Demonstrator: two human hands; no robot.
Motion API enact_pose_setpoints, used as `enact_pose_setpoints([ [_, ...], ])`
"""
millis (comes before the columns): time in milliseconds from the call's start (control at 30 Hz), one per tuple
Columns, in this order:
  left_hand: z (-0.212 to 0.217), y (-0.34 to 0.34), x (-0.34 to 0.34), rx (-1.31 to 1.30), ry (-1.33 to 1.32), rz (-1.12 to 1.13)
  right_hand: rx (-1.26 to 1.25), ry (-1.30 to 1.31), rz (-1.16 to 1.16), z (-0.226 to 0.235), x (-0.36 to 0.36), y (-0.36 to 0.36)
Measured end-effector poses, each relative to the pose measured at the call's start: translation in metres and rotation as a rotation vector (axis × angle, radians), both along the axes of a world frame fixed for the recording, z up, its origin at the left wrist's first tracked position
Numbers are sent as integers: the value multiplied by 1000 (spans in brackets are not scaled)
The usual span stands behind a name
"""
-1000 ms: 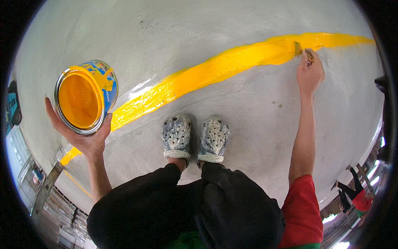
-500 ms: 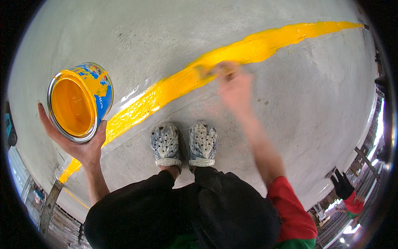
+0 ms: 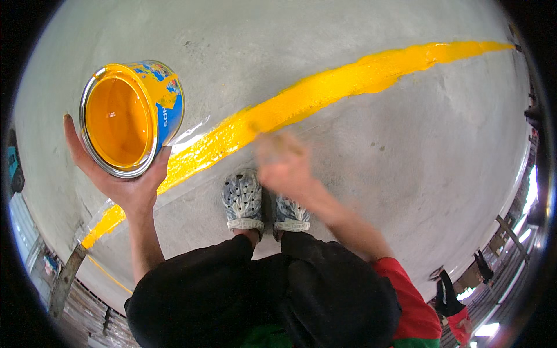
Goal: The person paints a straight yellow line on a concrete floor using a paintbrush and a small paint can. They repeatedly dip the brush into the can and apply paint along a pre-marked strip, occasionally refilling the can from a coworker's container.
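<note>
My left hand [image 3: 130, 194] grips a blue paint can [image 3: 170, 110] from below, its fingers spread around the metal rim. The can tilts so that its mouth faces me, showing yellow paint inside and yellow drips over the label. My right hand [image 3: 287, 168], blurred by motion, is closed around a paintbrush [image 3: 255, 126]. The bristle end is smeared but appears to lie at the near edge of a wet yellow stripe [image 3: 348, 82], which runs diagonally across the grey concrete floor. Clear film or tape [image 3: 191, 132] shows along the stripe's far edge by the can.
My patterned clogs [image 3: 242, 200] stand just on the near side of the stripe. A wooden beam [image 3: 67, 281] meets the stripe's left end. Another person [image 3: 449, 298] in dark trousers and a red top is at the lower right. Something teal [image 3: 14, 165] shows at the left rim.
My right hand with the paintbrush has swept left and nearer along the stripe, now partly covering my right clog. The can and left hand appear slightly farther right and up in view.
</note>
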State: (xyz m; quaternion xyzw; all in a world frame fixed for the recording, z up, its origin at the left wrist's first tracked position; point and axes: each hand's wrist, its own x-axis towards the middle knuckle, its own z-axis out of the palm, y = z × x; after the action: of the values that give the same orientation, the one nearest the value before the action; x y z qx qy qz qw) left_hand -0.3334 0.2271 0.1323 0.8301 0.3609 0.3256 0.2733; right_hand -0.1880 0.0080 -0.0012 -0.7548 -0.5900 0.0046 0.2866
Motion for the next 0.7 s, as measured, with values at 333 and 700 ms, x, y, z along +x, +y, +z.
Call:
enact_pose_setpoints([
  [333,-5,13,-15,-16,7,28,-138,-99,-721,34,212,-55],
  [700,-30,14,-24,-37,-8,-73,-103,405,-179,49,14,10],
])
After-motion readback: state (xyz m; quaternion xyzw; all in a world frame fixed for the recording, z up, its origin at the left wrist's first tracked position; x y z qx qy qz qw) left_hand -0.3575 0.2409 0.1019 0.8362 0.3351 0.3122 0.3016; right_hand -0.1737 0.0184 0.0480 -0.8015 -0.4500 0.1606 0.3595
